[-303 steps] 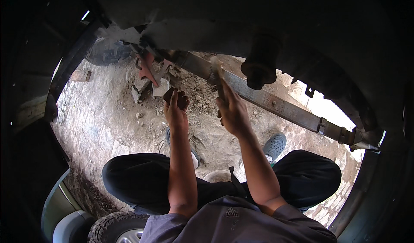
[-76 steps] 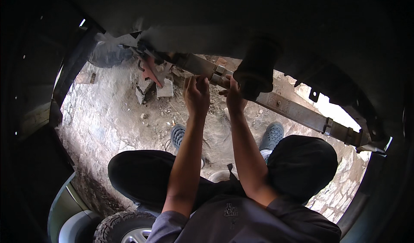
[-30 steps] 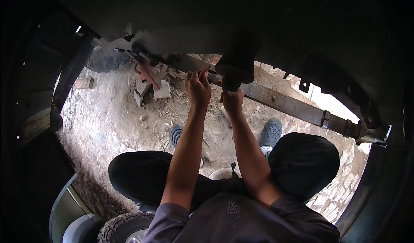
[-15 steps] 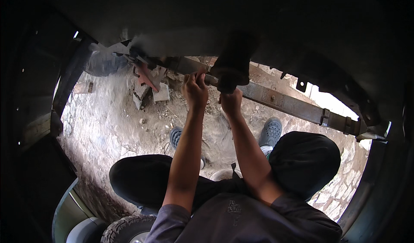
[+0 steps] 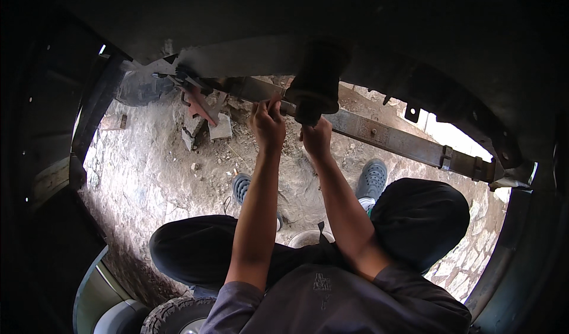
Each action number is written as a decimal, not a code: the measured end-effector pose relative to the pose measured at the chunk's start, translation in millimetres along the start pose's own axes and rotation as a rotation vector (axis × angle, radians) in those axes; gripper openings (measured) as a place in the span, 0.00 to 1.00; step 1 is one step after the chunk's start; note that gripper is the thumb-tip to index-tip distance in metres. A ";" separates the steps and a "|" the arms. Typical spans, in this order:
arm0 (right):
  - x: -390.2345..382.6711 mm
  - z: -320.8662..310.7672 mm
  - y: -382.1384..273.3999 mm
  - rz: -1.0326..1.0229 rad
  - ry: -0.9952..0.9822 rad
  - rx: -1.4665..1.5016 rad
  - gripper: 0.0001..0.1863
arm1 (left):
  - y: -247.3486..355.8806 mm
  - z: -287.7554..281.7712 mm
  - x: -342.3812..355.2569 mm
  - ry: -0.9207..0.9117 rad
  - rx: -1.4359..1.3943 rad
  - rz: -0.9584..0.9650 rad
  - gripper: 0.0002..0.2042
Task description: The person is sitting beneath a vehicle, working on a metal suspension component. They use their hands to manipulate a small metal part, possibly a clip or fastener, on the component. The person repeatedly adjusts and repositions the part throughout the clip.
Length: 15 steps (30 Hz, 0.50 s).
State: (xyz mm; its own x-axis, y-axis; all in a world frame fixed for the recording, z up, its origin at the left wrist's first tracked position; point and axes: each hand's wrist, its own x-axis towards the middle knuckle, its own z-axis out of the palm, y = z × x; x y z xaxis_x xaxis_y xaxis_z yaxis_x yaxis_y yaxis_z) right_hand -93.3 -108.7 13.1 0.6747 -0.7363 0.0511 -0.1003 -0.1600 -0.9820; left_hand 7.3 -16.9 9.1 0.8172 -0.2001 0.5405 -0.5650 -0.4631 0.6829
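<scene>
Reddish-brown flat piece [image 5: 274, 100], pinched in left hand [image 5: 268, 123]: probably light, stiff; grip by edges. Right hand [image 5: 317, 137]: grasp cannot be told.

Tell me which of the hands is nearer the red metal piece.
Left. The left hand is to the right of the red metal piece; the right hand is farther right.

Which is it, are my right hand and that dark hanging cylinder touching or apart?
Cannot tell. In the head view, the lower end of the dark cylinder overlaps the top of your right hand, hiding any contact or gap.
</scene>
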 end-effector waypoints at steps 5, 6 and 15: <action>0.4 0.7 7.7 -0.018 0.019 0.033 0.14 | -0.1 -8.6 -8.2 -0.046 -0.015 -0.067 0.08; 1.7 2.3 8.4 -0.055 0.029 0.024 0.14 | -2.9 -9.4 -5.7 -0.058 -0.021 -0.062 0.08; -0.7 -3.4 0.2 0.032 -0.031 0.053 0.14 | 1.6 -5.1 -2.5 -0.065 -0.052 -0.154 0.09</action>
State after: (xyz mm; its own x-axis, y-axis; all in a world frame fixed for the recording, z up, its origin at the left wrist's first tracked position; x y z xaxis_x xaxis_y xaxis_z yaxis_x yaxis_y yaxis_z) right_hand -96.2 -110.4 13.4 0.6944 -0.7195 0.0143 -0.0843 -0.1011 -0.9913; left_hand 3.8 -12.7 11.3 0.8993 -0.1866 0.3955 -0.4362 -0.4475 0.7807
